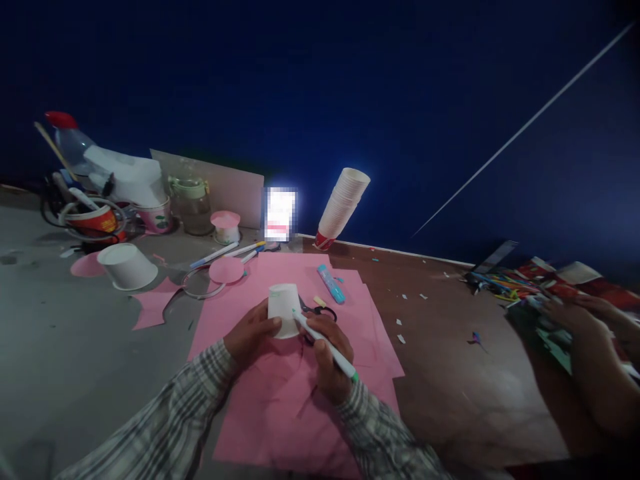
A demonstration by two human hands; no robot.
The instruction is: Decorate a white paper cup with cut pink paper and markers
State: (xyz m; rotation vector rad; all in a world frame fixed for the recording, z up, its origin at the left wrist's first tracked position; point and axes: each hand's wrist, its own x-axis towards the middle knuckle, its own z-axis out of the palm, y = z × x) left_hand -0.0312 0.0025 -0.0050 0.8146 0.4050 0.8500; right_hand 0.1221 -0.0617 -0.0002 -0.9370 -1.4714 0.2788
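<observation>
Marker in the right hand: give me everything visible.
The marker is slim, white and plastic-looking, with a green tip and green rear end. The right hand grips it, hiding part of its barrel. It slants above the pink paper, tip toward the far left, rear toward the near right. The tip is at the side of the white cup; whether they touch, I can't tell.

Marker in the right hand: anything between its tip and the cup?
Nothing visible. The marker has its tip in front of the cup; contact is unclear. The left hand sits left of the tip, the scissors beyond the right hand.
</observation>
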